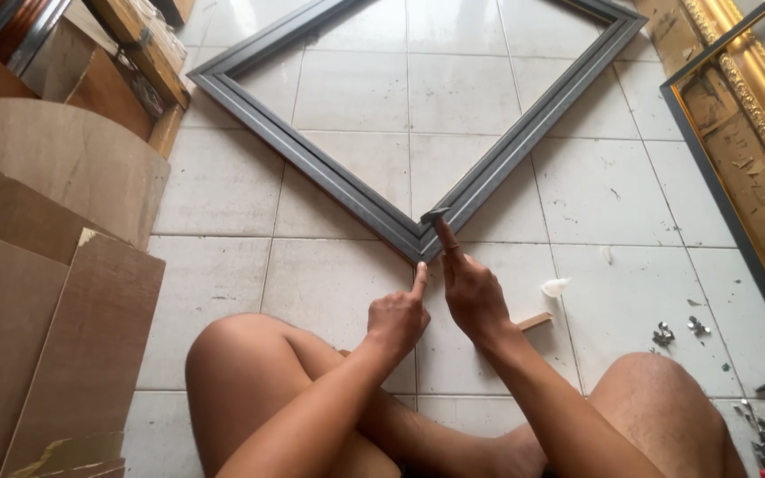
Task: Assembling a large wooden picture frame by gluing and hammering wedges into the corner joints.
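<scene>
Your right hand (473, 292) is raised at the near corner of the grey frame (329, 190), which lies flat on the floor (604, 190) and is turned so that one corner points at you. The index finger (445, 235) is extended onto that corner joint and pins a small dark metal piece (436, 214) against the frame; the other fingers are curled in. Your left hand (397, 317) sits just beside the right one, below the corner, closed into a loose fist with only its index finger pointing up at the outer edge of the joint; it holds nothing. The frame extends away from you, well beyond both hands. The floor is pale square tile, scuffed and speckled. A thin wooden strip (535, 321) lies on it just behind your right wrist, with a small white scrap (554, 287) near it and a few small metal bits (663, 335) further right. Brown boards (55, 292) are stacked at the left. A gold-trimmed frame (745, 168) lies at the right edge.
</scene>
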